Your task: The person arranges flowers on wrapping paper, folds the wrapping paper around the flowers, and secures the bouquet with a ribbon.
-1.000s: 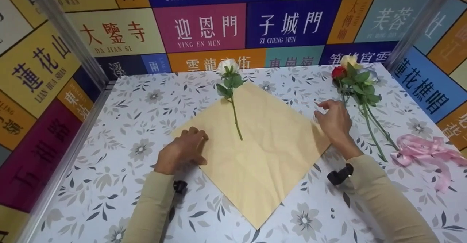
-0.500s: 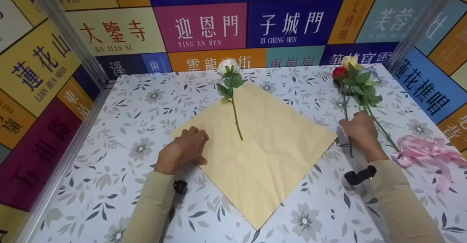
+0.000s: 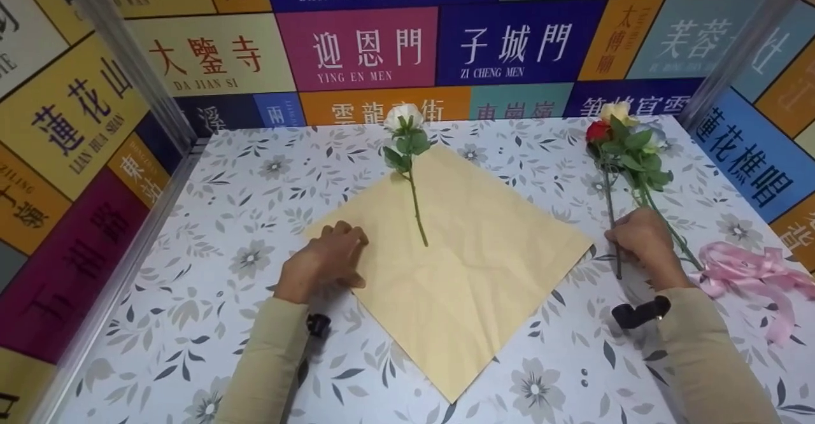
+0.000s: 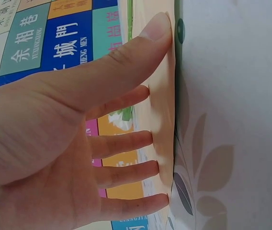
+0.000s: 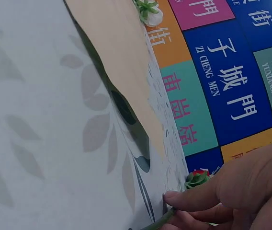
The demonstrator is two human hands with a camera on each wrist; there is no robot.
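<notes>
A square of tan wrapping paper [image 3: 471,296] lies with one corner toward me. Across its upper part rests a white rose [image 3: 403,121], its stem [image 3: 417,211] pointing down the sheet. My left hand [image 3: 328,258] rests its spread fingertips on the paper's left side; the left wrist view shows thumb and fingers [image 4: 126,143] touching the sheet. To the right of the paper, my right hand [image 3: 644,242] pinches the stem of a red rose [image 3: 597,132] between thumb and finger. In the right wrist view the green stem [image 5: 162,219] shows at the fingertips.
Next to the red rose lie a yellow rose [image 3: 617,113] and a pale blue rose [image 3: 648,136], leaves overlapping. A pink ribbon [image 3: 742,268] lies loosely bunched at right. Sign-printed walls [image 3: 369,48] stand behind and beside the floral-covered table [image 3: 242,328].
My right hand has moved right from the paper's corner to the flowers and taken hold of the red rose's stem. The left hand stays in place on the paper.
</notes>
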